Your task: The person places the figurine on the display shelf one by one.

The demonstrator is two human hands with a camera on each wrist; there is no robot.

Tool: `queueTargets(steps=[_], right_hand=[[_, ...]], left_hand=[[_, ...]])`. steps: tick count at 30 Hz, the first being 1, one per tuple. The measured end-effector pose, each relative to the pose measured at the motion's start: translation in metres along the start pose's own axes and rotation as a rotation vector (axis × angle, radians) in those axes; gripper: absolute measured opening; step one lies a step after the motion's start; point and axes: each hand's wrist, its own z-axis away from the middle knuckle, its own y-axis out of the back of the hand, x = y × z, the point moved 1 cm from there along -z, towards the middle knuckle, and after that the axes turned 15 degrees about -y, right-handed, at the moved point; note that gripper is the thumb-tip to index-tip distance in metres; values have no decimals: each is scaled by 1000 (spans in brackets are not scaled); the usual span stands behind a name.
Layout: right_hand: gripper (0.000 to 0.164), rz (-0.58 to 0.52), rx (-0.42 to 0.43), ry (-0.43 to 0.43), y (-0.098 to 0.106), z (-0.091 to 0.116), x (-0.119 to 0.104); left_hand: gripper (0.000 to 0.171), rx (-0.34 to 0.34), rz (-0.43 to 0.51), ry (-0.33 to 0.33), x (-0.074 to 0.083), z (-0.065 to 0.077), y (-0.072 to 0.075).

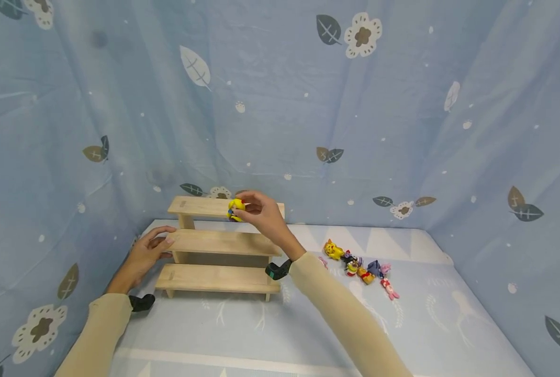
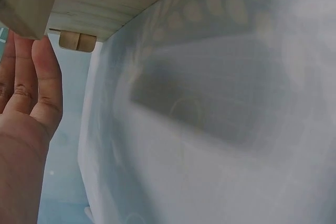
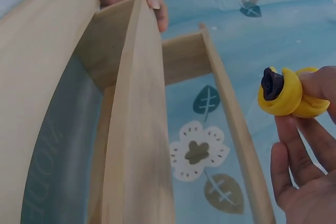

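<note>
A three-tier wooden display stand (image 1: 219,277) stands on the cloth-covered table. My right hand (image 1: 263,212) pinches a small yellow toy figurine (image 1: 235,209) between thumb and fingers, in front of the top tier in the head view. In the right wrist view, the figurine (image 3: 286,93) shows a dark underside and is apart from the wood. My left hand (image 1: 145,254) holds the left end of the middle tier. Its fingers (image 2: 46,72) reach up against the wood in the left wrist view; the thumb is hidden there.
Several small toy figurines lie in a loose cluster right of the stand, among them a yellow one (image 1: 333,250), an orange-and-red one (image 1: 366,276) and a pink-and-red one (image 1: 390,289). Blue patterned curtain (image 1: 280,131) hangs behind and on both sides of the table (image 1: 242,335).
</note>
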Motion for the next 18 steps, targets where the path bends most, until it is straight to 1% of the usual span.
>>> queueTargets(steps=[7, 13, 18], right_hand=[[37, -59, -13, 5, -16, -17, 0], [34, -52, -6, -3, -28, -28, -1], [36, -26, 6, -1, -39, -38, -4]], left_hand=[[59, -3, 16, -3, -4, -1, 0], [57, -6, 20, -1, -4, -1, 0], [57, -7, 21, 3, -3, 0, 0]])
